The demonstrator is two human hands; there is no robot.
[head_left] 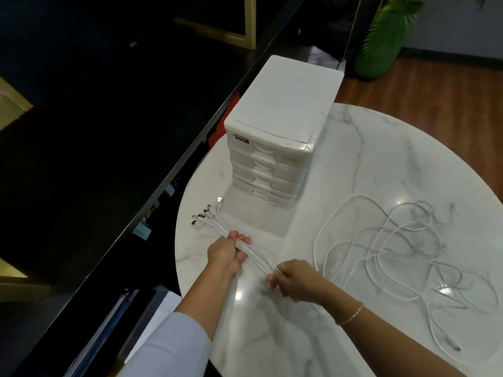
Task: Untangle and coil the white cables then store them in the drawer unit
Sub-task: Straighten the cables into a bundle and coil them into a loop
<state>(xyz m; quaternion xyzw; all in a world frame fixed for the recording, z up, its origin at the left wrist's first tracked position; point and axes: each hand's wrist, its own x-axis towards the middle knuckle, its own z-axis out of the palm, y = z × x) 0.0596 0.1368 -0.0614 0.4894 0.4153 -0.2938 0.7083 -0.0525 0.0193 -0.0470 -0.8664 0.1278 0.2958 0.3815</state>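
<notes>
Both hands' fingers point(275, 277) grip white cables point(254, 255) over marble table point(381, 148), wooden floor point(435, 85) beyond.

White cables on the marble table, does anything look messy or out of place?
Yes: the white cables sprawl in tangled, overlapping loops right of the drawer unit, while both hands hold only their gathered plug ends.

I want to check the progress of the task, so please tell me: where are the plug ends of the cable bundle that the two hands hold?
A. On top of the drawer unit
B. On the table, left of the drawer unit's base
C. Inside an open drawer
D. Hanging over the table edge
B: the plug ends lie fanned out on the marble table, beyond the left hand and left of the drawer unit, whose drawers all look closed; the right hand grips the same bundle.
</notes>
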